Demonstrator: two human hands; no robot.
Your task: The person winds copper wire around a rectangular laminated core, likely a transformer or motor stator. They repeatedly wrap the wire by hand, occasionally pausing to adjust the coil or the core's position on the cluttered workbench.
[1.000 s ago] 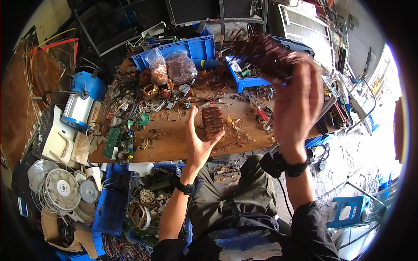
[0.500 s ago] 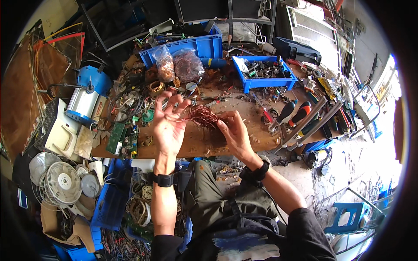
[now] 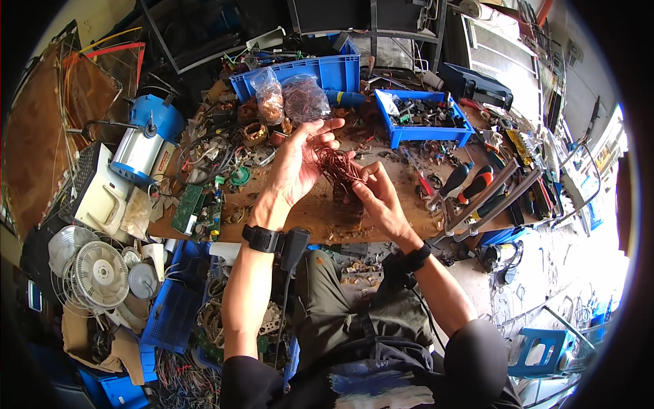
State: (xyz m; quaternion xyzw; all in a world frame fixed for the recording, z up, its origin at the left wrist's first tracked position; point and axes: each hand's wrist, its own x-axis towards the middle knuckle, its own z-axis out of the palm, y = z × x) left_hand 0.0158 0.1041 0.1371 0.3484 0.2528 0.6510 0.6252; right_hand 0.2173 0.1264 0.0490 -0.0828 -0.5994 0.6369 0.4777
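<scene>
A tangled bundle of reddish copper wire (image 3: 337,167) hangs between my hands over the wooden workbench (image 3: 266,215). My left hand (image 3: 294,167) faces palm inward, its fingers loosely curled at the bundle's upper left end. My right hand (image 3: 380,201) grips the lower right part between thumb and fingers. Beneath the bundle sits a dark reddish block (image 3: 346,211), partly hidden and too shadowed to make out clearly. Behind my hands are bags of copper scrap (image 3: 304,99) and small coils (image 3: 254,133).
Blue crates of parts (image 3: 294,76) (image 3: 426,136) stand at the back. Screwdrivers (image 3: 475,183) and metal bars (image 3: 504,198) lie right. A blue-and-silver motor unit (image 3: 136,153), circuit boards (image 3: 187,215) and fan parts (image 3: 102,271) are left. A blue stool (image 3: 538,354) stands lower right.
My right hand has come down from the upper right to join the left on the wire bundle. My left hand has risen, and its fingers have since curled in and shifted right.
</scene>
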